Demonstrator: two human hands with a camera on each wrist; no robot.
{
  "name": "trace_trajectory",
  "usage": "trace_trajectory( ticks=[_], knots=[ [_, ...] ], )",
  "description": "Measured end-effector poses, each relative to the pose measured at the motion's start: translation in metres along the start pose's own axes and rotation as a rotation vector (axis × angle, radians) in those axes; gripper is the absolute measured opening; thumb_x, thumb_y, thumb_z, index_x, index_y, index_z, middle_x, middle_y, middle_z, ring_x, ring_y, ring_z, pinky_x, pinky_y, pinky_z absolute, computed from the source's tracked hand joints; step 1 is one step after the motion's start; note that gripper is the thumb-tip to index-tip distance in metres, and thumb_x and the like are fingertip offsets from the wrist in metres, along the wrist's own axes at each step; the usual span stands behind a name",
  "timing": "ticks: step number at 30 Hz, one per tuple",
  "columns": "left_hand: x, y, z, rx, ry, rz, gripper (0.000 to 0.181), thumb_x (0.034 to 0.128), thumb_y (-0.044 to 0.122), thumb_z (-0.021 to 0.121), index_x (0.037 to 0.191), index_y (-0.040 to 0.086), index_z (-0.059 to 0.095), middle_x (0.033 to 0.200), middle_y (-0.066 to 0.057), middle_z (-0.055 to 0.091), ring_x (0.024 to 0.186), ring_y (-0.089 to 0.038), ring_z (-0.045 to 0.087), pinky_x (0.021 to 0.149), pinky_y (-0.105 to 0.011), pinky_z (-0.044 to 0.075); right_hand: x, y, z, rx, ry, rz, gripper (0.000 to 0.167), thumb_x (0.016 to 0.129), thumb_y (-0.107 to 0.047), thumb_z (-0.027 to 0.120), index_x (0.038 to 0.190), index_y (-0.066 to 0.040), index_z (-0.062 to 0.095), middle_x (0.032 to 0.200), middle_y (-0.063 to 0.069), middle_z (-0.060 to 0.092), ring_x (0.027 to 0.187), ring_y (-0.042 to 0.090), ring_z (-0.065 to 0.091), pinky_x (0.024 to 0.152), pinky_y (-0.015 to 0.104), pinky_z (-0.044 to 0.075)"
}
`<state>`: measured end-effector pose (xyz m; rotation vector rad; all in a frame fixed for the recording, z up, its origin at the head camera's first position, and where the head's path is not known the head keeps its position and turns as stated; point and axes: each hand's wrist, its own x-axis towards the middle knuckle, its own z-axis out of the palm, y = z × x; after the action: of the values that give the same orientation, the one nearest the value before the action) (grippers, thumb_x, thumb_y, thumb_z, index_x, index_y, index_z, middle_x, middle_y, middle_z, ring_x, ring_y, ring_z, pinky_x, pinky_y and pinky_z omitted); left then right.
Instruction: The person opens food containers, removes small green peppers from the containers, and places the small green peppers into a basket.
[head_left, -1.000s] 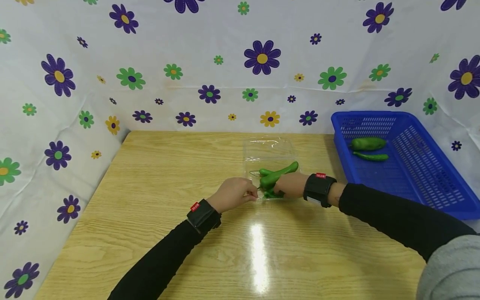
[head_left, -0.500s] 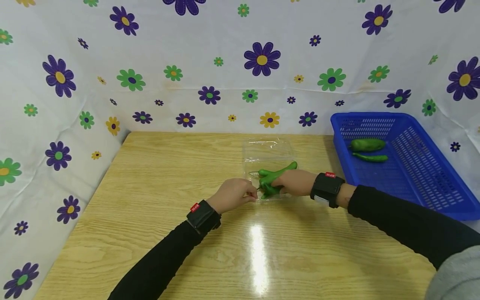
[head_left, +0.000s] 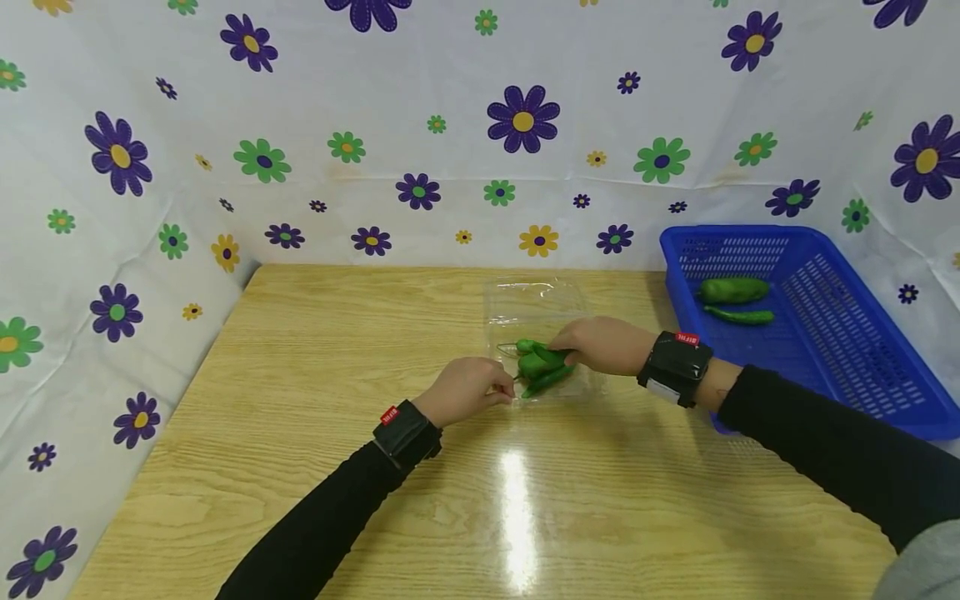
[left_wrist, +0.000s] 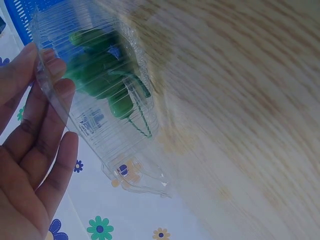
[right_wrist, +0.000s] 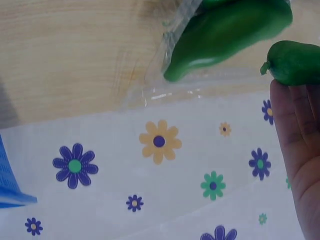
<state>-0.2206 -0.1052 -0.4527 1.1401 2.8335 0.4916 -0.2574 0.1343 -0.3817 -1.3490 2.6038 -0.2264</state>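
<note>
A clear plastic container (head_left: pixel 534 302) lies flat with its lid folded back, several green peppers (head_left: pixel 536 367) in its near part. My left hand (head_left: pixel 463 390) pinches the container's near left edge; in the left wrist view, this hand (left_wrist: pixel 37 135) has thumb and fingers at the clear wall (left_wrist: pixel 107 135). My right hand (head_left: pixel 609 345) is over the right side of the peppers. From the right wrist, a green pepper (right_wrist: pixel 295 63) shows against the fingers of this hand (right_wrist: pixel 306 145), its far end cut off, beside a larger pepper (right_wrist: pixel 230 35) in the container.
To the right stands a blue basket (head_left: pixel 873 333), which holds a large green pepper (head_left: pixel 735 290) and a thin one (head_left: pixel 741 317). Behind the wooden table (head_left: pixel 352 333) hangs a flower-patterned cloth (head_left: pixel 435 75), also along both sides.
My right hand has drawn back to the right and slightly away from me, uncovering the lower peppers. The long pepper end that pointed up to the right is out of sight. The left hand stays put.
</note>
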Motion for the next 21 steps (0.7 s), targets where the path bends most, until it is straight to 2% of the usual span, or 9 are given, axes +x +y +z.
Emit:
trace_trajectory(
  ticks=[12, 21],
  knots=[
    [-0.001, 0.001, 0.000, -0.005, 0.001, -0.005, 0.004, 0.0843, 0.023, 0.069, 0.085, 0.021, 0.072, 0.085, 0.007, 0.068, 0.076, -0.008, 0.062, 0.066, -0.021, 0.049, -0.035, 0.015, -0.039, 0.008, 0.179, 0.054, 0.028, 0.089, -0.006, 0.062, 0.116, -0.002, 0.064, 0.106, 0.013, 0.069, 0.099, 0.026, 0.066, 0.084, 0.040, 0.054],
    [-0.001, 0.001, 0.000, -0.022, 0.008, -0.001, 0.005, 0.0845, 0.023, 0.069, 0.084, 0.019, 0.073, 0.085, 0.006, 0.068, 0.075, -0.008, 0.061, 0.065, -0.021, 0.048, -0.072, 0.029, -0.064, 0.003, 0.259, 0.169, 0.029, 0.090, -0.002, 0.060, 0.118, 0.002, 0.062, 0.108, 0.017, 0.068, 0.097, 0.029, 0.065, 0.081, 0.043, 0.054]
  ],
)
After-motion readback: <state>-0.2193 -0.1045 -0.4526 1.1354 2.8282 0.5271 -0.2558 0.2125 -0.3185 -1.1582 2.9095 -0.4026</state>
